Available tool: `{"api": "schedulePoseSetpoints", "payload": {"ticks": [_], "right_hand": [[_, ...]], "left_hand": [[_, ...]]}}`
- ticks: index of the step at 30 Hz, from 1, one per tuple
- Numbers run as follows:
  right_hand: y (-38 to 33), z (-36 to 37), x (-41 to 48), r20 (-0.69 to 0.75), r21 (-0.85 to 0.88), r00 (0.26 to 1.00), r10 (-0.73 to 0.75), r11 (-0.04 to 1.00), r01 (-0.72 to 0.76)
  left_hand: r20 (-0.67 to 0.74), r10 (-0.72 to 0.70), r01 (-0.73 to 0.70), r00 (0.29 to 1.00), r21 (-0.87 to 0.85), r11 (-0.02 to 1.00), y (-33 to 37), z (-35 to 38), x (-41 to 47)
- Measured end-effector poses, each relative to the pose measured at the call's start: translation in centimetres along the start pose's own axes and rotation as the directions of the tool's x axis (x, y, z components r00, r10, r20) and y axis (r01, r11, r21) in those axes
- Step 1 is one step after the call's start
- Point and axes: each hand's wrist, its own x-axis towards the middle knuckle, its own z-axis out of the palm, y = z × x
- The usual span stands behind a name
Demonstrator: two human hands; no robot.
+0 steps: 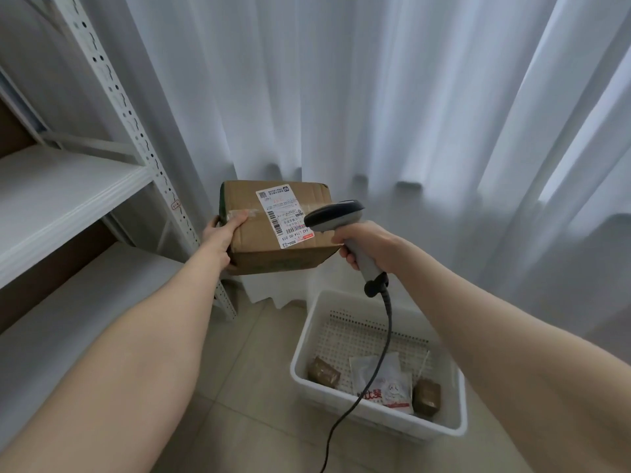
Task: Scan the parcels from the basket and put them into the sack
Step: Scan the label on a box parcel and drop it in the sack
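Head view: left hand (220, 238) grips cardboard parcel (273, 227) by its side, aloft above basket (309, 339); right hand (362, 245) wrapped round scanner (336, 213). Risk: one-sided grip slipping; tilted label (285, 218) misreading.

Left hand (220, 237) holds cardboard parcel (273, 227); right hand (365, 245) grips scanner (336, 213) beside its label (285, 216).
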Motion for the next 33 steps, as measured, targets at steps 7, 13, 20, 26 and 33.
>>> {"api": "schedulePoseSetpoints", "payload": {"ticks": [7, 13, 20, 26, 33], "right_hand": [[-0.4, 0.6, 0.0, -0.012, 0.029, 1.0, -0.012, 0.999, 0.012], [-0.7, 0.8, -0.1, -0.02, 0.023, 1.0, -0.022, 0.999, 0.022], [-0.7, 1.0, -0.6, -0.013, -0.002, 0.999, -0.03, 1.0, 0.03], [-1.0, 1.1, -0.7, -0.029, -0.018, 0.999, -0.031, 0.999, 0.031], [-0.9, 1.2, -0.7, -0.036, 0.01, 0.999, -0.023, 1.0, 0.023]], "left_hand": [[-0.001, -0.031, 0.031, 1.0, -0.017, 0.999, 0.5, -1.0, 0.4], [0.014, -0.038, 0.038, 0.999, -0.011, 0.999, 0.5, -1.5, 0.7], [0.037, -0.04, 0.041, 0.999, -0.011, 0.999, 0.4, -1.7, 0.7], [0.042, -0.02, 0.021, 0.999, -0.017, 1.0, 0.6, -1.7, 0.9], [0.055, -0.023, 0.024, 0.998, -0.017, 1.0, 0.4, -1.9, 1.1]]}}
